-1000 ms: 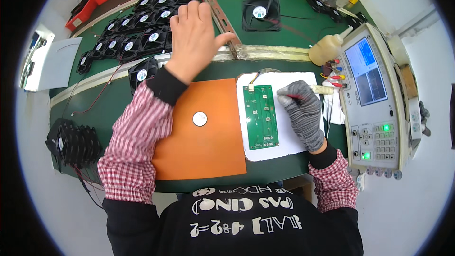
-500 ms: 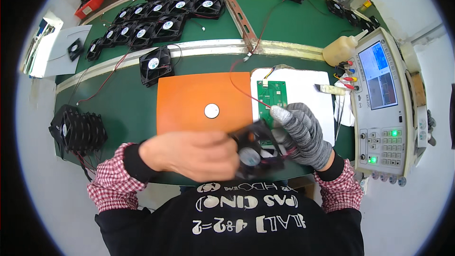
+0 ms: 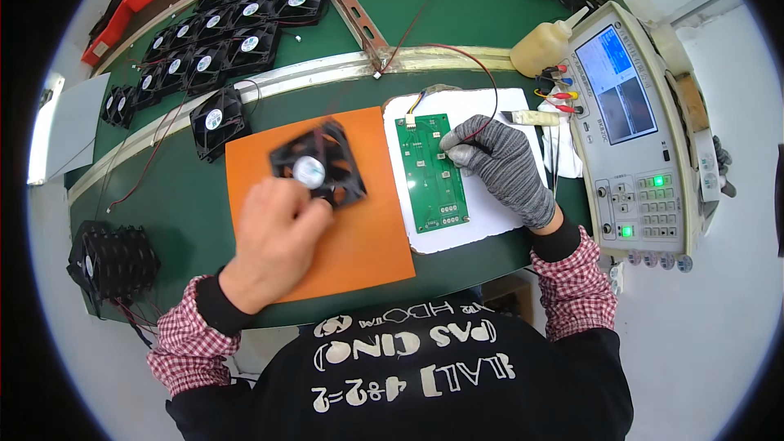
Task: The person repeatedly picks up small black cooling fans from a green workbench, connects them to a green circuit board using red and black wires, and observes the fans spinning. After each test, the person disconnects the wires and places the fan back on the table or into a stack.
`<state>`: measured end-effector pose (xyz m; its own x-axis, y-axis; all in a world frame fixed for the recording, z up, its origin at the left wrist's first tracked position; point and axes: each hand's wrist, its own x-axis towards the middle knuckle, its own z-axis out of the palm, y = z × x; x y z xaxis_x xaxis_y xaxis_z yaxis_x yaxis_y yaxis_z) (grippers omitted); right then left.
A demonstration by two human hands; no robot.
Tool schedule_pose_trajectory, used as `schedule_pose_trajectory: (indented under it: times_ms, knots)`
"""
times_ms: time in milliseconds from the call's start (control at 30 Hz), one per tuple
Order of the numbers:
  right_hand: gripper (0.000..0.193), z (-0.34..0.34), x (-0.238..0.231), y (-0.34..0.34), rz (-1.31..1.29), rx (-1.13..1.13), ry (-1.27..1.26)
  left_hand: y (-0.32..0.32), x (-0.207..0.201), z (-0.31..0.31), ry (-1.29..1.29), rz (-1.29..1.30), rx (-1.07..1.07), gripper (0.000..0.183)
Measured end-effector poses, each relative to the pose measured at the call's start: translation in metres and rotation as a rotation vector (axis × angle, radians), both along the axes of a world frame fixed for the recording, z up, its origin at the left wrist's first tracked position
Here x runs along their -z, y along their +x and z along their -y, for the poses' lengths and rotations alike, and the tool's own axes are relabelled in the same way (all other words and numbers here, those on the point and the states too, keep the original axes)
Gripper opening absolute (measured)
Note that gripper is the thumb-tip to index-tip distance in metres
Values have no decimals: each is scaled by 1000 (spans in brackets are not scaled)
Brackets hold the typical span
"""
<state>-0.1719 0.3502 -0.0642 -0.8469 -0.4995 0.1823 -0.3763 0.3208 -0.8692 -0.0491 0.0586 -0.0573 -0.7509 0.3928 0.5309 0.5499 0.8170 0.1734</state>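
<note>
My bare left hand (image 3: 273, 237) is closed on the near edge of a square black cooling fan (image 3: 345, 170), held tilted over an orange mat (image 3: 371, 249). Motion blurs the fan somewhat; a round pale label shows at its hub. To the right, my gloved right hand (image 3: 505, 170) has thumb and forefinger pinched at the end of a thin red wire (image 3: 495, 90), over the right edge of a green circuit board (image 3: 429, 184). The fingers hide the wire's tip and any plug on it. Beneath the circuit board lies a white pad (image 3: 482, 224).
Behind a pale rail (image 3: 327, 72), rows of black fans (image 3: 249, 10) stand at the back left. A fan stack (image 3: 118, 261) sits left of the mat. Rightward are a knife (image 3: 535, 118), a squeeze bottle (image 3: 541, 47) and a test instrument (image 3: 645, 171) with a lit screen.
My left hand has carried the fan leftward onto the orange mat's area. My right hand has come away from the fan, with the wire end at the circuit board. The view has shifted.
</note>
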Motion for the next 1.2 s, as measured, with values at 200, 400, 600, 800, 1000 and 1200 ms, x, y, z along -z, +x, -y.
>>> schedule_pose_trajectory:
  times_ms: [200, 400, 600, 800, 1000, 1200]
  knots:
    - [15, 3, 5, 2, -215, -66, 81, -12, -20, -11, 183, 186, 21, 64]
    - [32, 8, 2, 0, -570, -237, 255, -19, -5, -15, 86, 308, -68, 99]
    - [27, 3, 4, -4, -366, -233, 198, -11, -26, -12, 56, -64, 89, 82]
    - [16, 3, 10, -4, -247, -166, 114, 40, -57, 6, 1134, 665, 679, 51]
    - [13, -1, 15, -3, -344, -106, 164, 27, -61, 17, 608, 275, 324, 94]
    - [12, 3, 12, -3, -309, -163, 97, -31, -60, -24, -11, -646, 153, 76]
